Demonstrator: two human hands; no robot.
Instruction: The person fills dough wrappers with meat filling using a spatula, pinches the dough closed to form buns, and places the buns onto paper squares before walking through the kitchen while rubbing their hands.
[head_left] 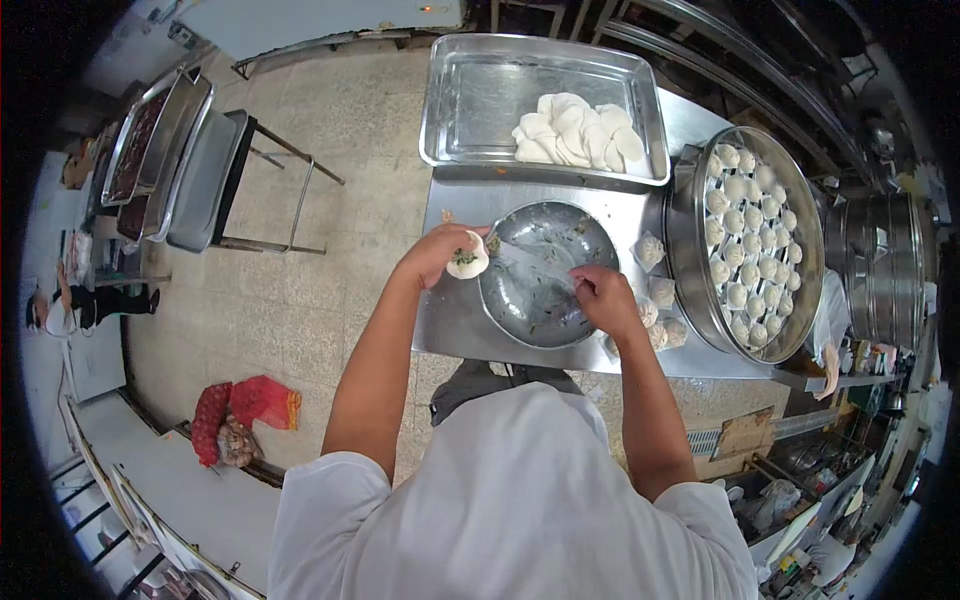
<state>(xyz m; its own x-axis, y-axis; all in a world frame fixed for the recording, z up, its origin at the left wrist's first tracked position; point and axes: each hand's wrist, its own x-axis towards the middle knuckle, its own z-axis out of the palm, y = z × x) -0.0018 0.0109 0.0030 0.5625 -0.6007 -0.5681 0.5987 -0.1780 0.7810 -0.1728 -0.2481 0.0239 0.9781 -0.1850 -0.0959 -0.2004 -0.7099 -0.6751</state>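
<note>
My left hand (438, 256) is closed around a round dough wrapper (470, 266) with a dab of green filling in its middle, just off the left rim of a metal bowl (545, 315). My right hand (607, 302) is over the bowl's right side, fingers closed on the end of a pale flat spatula (535, 263). Its blade slants left across the bowl, toward the rim beside the wrapper. Smears and bits of green filling cling to the bowl's inside. Part of the spatula's handle is hidden in my right hand.
Behind the bowl, a metal tray (475, 110) holds a pile of dough wrappers (570, 130). A round steamer (690, 290) full of small buns stands at right, with several loose buns (650, 251) on the metal table (450, 330) beside it. Another person (85, 303) is far left.
</note>
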